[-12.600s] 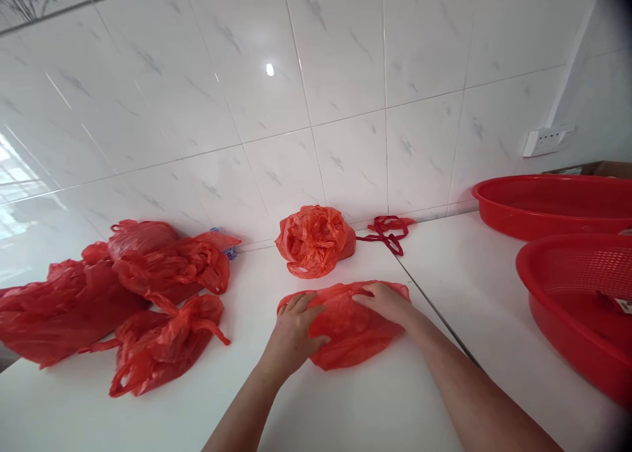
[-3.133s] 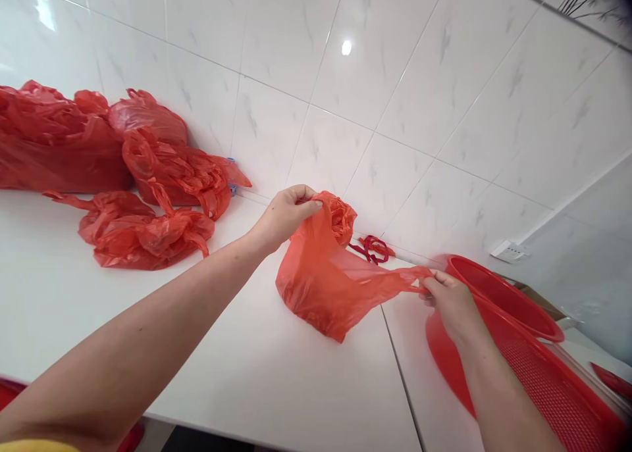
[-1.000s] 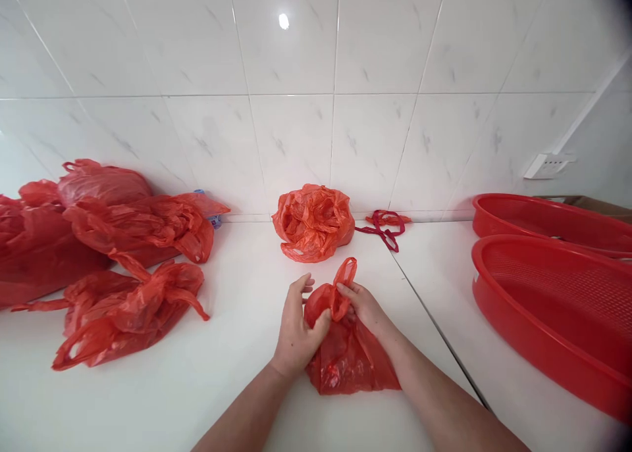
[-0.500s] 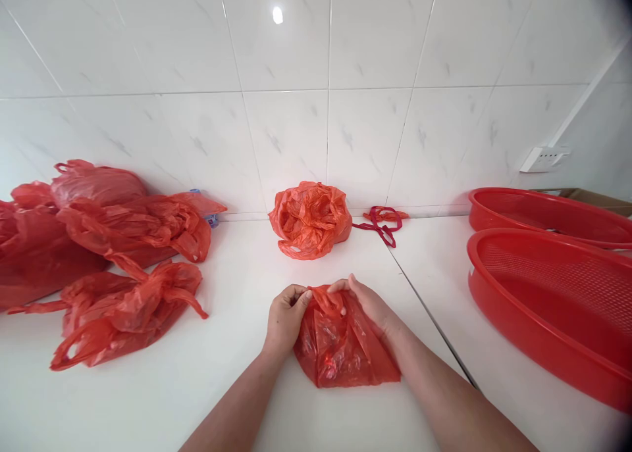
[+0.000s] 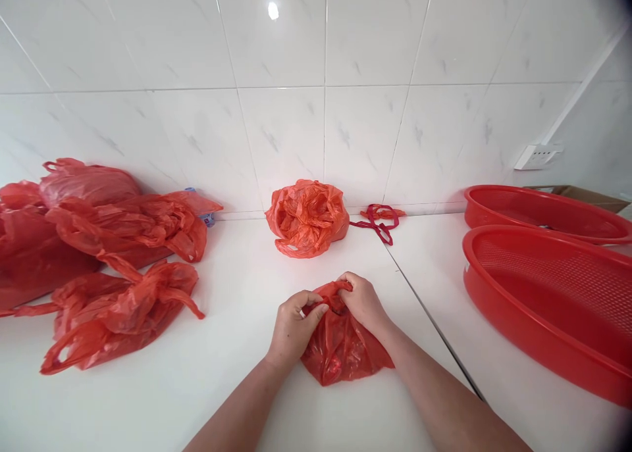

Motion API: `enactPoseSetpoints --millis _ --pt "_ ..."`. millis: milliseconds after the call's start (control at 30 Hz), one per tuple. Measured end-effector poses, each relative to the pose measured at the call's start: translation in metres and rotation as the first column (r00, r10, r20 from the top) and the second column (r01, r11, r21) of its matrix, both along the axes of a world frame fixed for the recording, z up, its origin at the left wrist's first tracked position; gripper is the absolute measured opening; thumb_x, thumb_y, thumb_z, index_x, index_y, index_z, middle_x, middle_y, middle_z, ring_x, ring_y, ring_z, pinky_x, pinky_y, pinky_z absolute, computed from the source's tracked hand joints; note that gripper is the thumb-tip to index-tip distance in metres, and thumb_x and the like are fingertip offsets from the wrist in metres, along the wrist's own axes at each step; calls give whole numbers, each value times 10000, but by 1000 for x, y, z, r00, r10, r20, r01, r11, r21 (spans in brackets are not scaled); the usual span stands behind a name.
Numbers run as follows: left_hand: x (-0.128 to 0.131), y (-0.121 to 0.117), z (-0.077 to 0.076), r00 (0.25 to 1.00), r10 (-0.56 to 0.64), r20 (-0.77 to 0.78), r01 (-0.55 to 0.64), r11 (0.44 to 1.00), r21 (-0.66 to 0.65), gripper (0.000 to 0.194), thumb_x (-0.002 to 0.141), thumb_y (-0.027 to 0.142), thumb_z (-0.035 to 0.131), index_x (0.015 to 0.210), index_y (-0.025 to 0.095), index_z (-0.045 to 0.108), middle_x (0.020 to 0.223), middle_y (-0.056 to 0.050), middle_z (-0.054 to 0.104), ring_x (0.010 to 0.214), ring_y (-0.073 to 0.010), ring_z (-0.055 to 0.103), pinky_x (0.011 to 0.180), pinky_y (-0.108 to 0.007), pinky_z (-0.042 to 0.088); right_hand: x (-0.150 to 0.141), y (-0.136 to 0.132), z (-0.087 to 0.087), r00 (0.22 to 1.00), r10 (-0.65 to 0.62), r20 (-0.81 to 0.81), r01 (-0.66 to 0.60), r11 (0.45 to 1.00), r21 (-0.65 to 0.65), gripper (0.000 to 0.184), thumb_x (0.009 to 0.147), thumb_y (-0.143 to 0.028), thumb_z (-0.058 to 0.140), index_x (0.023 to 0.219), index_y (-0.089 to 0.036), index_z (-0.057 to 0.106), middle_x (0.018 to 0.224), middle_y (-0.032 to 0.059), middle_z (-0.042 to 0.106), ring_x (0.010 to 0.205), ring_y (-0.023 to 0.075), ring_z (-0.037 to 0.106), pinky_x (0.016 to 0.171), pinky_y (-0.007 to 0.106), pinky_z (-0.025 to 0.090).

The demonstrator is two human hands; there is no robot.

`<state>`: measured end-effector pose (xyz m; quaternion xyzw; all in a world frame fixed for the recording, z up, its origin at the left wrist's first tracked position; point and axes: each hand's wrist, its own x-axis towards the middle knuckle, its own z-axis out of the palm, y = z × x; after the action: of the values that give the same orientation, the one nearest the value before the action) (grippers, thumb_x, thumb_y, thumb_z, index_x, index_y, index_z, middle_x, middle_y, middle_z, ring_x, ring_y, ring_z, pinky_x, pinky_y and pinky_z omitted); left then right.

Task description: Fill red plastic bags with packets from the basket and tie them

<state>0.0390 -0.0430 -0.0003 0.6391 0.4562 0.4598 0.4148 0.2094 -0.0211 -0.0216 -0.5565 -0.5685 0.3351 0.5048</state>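
Observation:
A thin red plastic bag (image 5: 348, 350) lies on the white table in front of me, with something shiny showing faintly through its lower part. My left hand (image 5: 299, 324) pinches the left side of its gathered top between thumb and fingers. On the other side of the top, my right hand (image 5: 361, 302) has its fingers closed on the plastic near the rim. A small dark gap shows at the mouth between both hands. What is inside cannot be made out.
A crumpled red bag (image 5: 309, 218) sits by the tiled wall, beside a dark red strap (image 5: 382, 225). Several filled red bags (image 5: 123, 314) are heaped at left. Two red perforated baskets (image 5: 533, 307) stand at right, below a wall socket (image 5: 538, 156).
My right hand has gone from loosely spread fingers to a closed grip on the bag's top. The left hand has shifted slightly right, and the bag's top is drawn open a little.

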Motion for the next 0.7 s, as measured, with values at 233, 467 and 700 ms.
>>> enactPoseSetpoints --millis 233,467,700 --pt "0 -1 -2 998 -23 -62 25 999 26 52 733 256 631 767 227 658 784 -3 653 710 -154 548 686 -268 434 -2 -4 13 919 147 -366 -207 970 -130 334 608 -107 445 837 -219 660 548 -44 572 506 121 501 531 255 395" --pt "-1 1 -3 1000 -5 -22 5 1000 26 39 718 260 644 735 226 653 756 1 634 691 -149 535 672 -262 424 5 -9 21 599 231 -767 -416 908 -52 243 749 -305 609 962 -190 629 839 42 687 732 190 640 717 347 484" --pt "-1 2 -4 997 -6 -79 10 999 49 23 726 243 632 724 223 642 765 -1 630 713 -153 536 672 -260 415 19 0 16 441 172 -881 -319 947 25 269 666 -181 723 886 -239 580 727 -42 657 636 112 606 651 254 480"
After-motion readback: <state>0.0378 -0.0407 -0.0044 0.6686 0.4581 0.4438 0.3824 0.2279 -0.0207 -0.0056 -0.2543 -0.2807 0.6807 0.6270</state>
